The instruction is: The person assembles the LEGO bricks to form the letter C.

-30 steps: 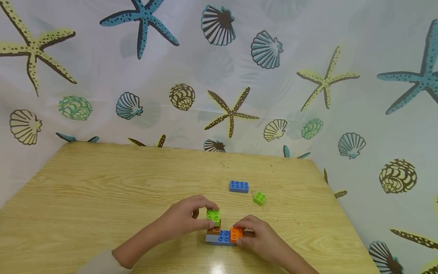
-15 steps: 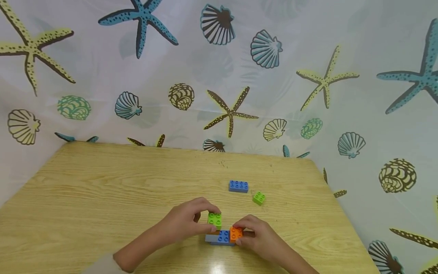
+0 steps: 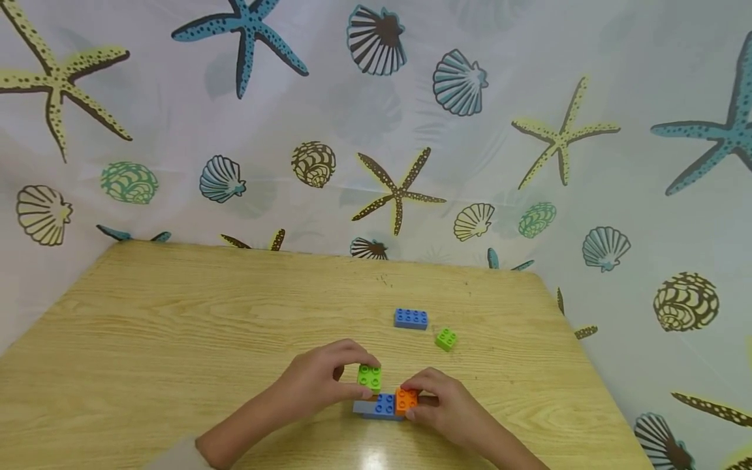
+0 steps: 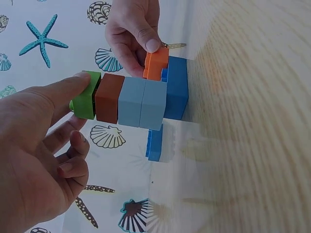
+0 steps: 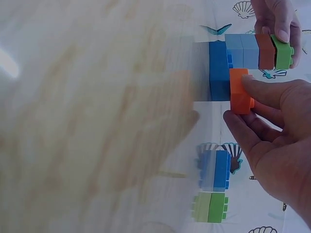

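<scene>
My left hand [image 3: 323, 377] pinches a lime green toy building brick [image 3: 369, 378] between thumb and finger. That brick sits at the top of a stack, slightly tilted against the brown brick [image 4: 109, 98] under it; whether it is fully seated I cannot tell. Below the brown one come two light grey-blue bricks [image 4: 141, 103], standing on one end of a long blue brick [image 3: 384, 405]. At this base's other end is an orange brick [image 3: 406, 400], which my right hand [image 3: 444, 403] grips with thumb and fingers. Bare blue studs show between the stack and the orange brick.
Beyond the hands, a loose blue brick [image 3: 410, 318] lies on the wooden table [image 3: 194, 313]. A smaller green brick [image 3: 446, 339] lies just right of it. A cloth printed with starfish and shells [image 3: 264, 137] hangs behind and beside the table.
My left hand has brought the green brick slightly right and nearer to me, so it now covers most of the brown brick in the head view. The right hand has stayed on the orange brick.
</scene>
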`<state>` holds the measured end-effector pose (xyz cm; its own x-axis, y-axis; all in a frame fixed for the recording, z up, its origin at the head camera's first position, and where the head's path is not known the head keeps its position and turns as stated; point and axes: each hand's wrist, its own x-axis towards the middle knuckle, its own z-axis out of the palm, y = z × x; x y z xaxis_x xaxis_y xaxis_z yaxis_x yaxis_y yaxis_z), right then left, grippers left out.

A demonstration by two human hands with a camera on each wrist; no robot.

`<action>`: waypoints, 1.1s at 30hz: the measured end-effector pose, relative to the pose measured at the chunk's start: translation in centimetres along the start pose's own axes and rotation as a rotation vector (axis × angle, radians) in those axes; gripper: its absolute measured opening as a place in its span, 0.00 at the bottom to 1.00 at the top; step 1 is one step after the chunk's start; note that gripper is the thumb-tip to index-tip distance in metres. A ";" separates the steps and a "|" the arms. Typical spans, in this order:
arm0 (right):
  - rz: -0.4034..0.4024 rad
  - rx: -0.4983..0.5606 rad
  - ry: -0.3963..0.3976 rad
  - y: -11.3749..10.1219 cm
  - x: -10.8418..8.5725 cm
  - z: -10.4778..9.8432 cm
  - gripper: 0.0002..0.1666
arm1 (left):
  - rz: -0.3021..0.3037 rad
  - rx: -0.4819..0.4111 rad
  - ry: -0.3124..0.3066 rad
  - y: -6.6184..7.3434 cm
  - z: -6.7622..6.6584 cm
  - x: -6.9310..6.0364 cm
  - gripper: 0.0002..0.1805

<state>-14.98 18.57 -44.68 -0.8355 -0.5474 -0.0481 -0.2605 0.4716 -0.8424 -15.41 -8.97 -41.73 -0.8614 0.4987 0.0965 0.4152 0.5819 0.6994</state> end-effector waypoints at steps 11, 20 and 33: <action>-0.002 0.003 -0.007 0.1 0.2 -0.1 0.18 | -0.011 0.041 0.007 0.4 -0.1 0.2 0.20; -0.014 -0.119 0.008 -0.6 0.1 -0.4 0.21 | -0.003 0.010 0.007 0.4 0.0 -0.1 0.20; -0.220 0.006 0.139 -4.3 1.7 2.0 0.24 | -0.003 -0.116 0.030 -0.1 -0.8 -0.4 0.18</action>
<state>-14.29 14.27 -42.24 -0.8175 -0.5359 0.2109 -0.4411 0.3474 -0.8275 -15.34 -9.75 -41.30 -0.8719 0.4762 0.1141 0.3772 0.5047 0.7765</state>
